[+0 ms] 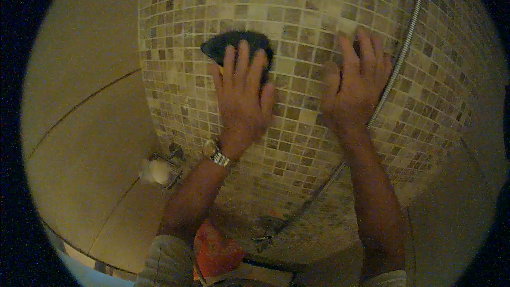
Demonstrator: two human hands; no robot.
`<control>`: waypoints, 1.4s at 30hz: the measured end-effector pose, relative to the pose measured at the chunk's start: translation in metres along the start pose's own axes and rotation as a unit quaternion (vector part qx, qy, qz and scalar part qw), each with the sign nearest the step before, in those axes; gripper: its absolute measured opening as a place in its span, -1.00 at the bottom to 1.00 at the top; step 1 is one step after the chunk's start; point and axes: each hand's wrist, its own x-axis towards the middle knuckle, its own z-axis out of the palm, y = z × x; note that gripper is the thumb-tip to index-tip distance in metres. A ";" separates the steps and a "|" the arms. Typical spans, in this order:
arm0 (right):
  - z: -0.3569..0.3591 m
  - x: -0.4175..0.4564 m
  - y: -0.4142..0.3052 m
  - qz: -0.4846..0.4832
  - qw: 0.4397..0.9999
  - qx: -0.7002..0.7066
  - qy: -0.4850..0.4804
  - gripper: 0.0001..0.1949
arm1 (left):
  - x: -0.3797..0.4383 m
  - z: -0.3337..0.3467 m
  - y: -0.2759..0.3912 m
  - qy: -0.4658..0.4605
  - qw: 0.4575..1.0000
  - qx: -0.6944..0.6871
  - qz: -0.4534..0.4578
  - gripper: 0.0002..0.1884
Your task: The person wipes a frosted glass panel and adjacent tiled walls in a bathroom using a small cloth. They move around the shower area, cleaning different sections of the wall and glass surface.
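My left hand (244,87) lies flat over a dark pad or cloth (235,40) and presses it against the mosaic-tiled wall (297,63). A small yellow patch shows beneath the fingers; the rest of the pad's underside is hidden. On that wrist sits a metal-banded watch (219,157). My right hand (356,73) is spread on or just off the tiles to the right, slightly blurred, with no held object visible. Close beside it runs a ribbed metal shower hose (410,32), which passes behind the right forearm.
A wall-mounted holder (175,151) with a pale rounded item (159,172) juts out at left. Low in the middle is a dim tap-like fitting (263,235) at the hose's lower end. A red object (217,251), perhaps a bucket or cloth, lies below. Large plain tiles (87,111) cover the left wall.
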 end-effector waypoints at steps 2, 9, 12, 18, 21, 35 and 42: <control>0.004 0.002 -0.002 0.001 0.999 0.043 0.028 -0.52 | -0.015 -0.006 0.016 -0.051 0.998 -0.011 0.024 -0.35; 0.006 -0.002 -0.001 0.009 0.994 0.087 0.062 -0.57 | -0.098 0.000 0.078 -0.163 0.970 -0.070 0.167 -0.35; 0.003 -0.001 -0.002 0.007 0.994 0.092 0.059 -0.60 | -0.125 -0.004 0.088 -0.176 0.961 -0.076 0.199 -0.34; -0.002 0.006 -0.005 0.011 0.994 0.101 0.043 -0.65 | -0.132 -0.002 0.091 -0.141 0.974 -0.083 0.160 -0.36; -0.004 0.006 -0.002 0.015 0.994 0.103 0.041 -0.66 | -0.118 0.000 0.084 -0.115 0.988 -0.059 0.079 -0.37; -0.009 0.008 -0.007 0.022 0.997 0.065 0.020 -0.66 | 0.040 -0.027 -0.067 0.068 0.998 0.016 0.005 -0.41; -0.010 0.009 -0.009 0.008 0.999 0.028 0.033 -0.65 | 0.064 -0.054 -0.148 0.107 0.991 0.063 -0.053 -0.40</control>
